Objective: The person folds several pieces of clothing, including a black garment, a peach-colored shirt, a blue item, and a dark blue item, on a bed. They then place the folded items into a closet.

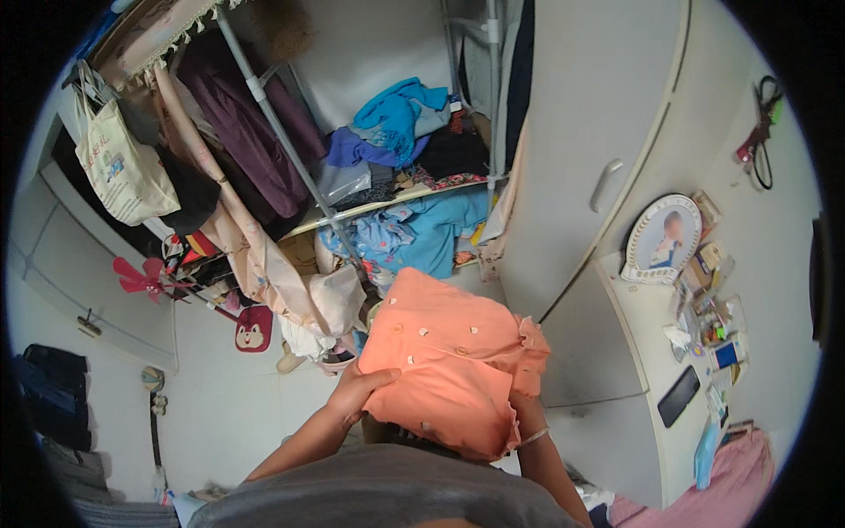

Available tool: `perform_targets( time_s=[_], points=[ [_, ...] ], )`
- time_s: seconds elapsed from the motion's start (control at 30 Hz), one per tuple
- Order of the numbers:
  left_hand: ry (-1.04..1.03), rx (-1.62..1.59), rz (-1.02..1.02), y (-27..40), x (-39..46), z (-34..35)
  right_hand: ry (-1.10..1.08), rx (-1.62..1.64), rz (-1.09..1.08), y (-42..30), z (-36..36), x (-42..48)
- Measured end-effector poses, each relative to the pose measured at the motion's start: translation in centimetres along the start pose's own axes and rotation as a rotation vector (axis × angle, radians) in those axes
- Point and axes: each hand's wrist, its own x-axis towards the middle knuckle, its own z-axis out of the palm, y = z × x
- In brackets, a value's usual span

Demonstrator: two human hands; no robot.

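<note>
An orange buttoned shirt [442, 356] with ruffled cuffs and small white motifs is held out in front of my body. Its left edge is gripped by my left hand [360, 389], thumb on top of the cloth. My right hand [525, 410] is mostly hidden under the shirt's right side, near a ruffled sleeve [531, 340]; only the wrist with a bracelet shows, so its fingers cannot be seen. Beyond the shirt stands a wardrobe with a shelf [403, 196]. Blue and black folded clothes [396, 125] lie on that shelf, with light blue garments [429, 231] heaped below.
A metal pole [267, 109] and a hanging curtain [231, 218] frame the wardrobe's left side. Right of it is a white cabinet door [581, 132]. A desk [643, 369] carries a phone [678, 396] and a photo plaque [663, 237]. A pink toy fan [146, 278] stands at left.
</note>
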Motion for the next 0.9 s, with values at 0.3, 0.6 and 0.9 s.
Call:
perform_targets(
  time_s=[0.3,0.6,0.9],
  points=[
    [0.146,-0.081,-0.017,0.3,6.3,-3.6,-0.056,-0.136,0.057,-0.4,0.6,10.2],
    [0.028,-0.225,-0.04,5.0,20.4,-6.9,0.138,-0.357,-0.114,-7.3,9.1,19.7],
    [-0.053,-0.199,-0.005,10.6,31.2,-10.7,0.251,-0.903,-0.618,-12.0,20.9,28.9]
  ],
)
